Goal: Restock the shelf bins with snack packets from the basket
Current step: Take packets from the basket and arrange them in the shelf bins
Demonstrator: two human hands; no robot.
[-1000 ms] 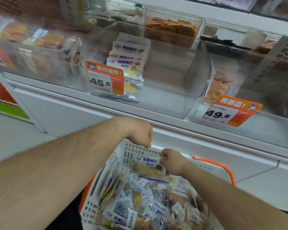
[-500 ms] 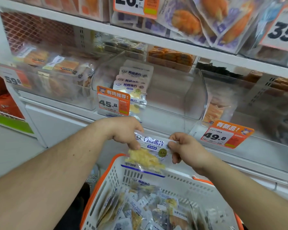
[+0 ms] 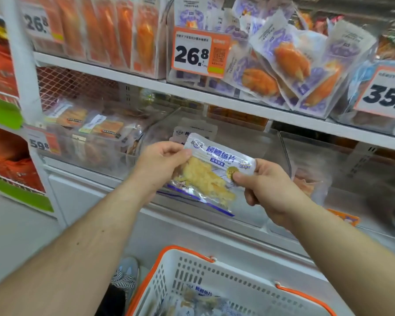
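Holding a snack packet (image 3: 211, 172) up in front of a clear shelf bin (image 3: 249, 144), a person works at a store shelf stacked with packaged snacks. At far left, a white upright (image 3: 21, 71) carries a price tag reading 59.8 (image 3: 42, 142), beside a bin of orange-labelled packets (image 3: 94, 126). The left hand (image 3: 161, 166) pinches the packet's upper left corner, thumb on top and fingers curled underneath. The packet, clear with a white and blue header and pale yellow pieces inside, tilts down to the right between both hands, above the basket and level with the bin's open front. A few matching packets (image 3: 195, 132) stand at the back of that bin. The right hand (image 3: 266, 188) clamps the packet's right edge between thumb and curled fingers. Above, a 26.8 price tag (image 3: 200, 53) hangs from the upper shelf (image 3: 214, 100), with purple-and-orange packets (image 3: 290, 62) heaped to its right. Below, a white basket with orange rim (image 3: 214, 279) holds more packets.
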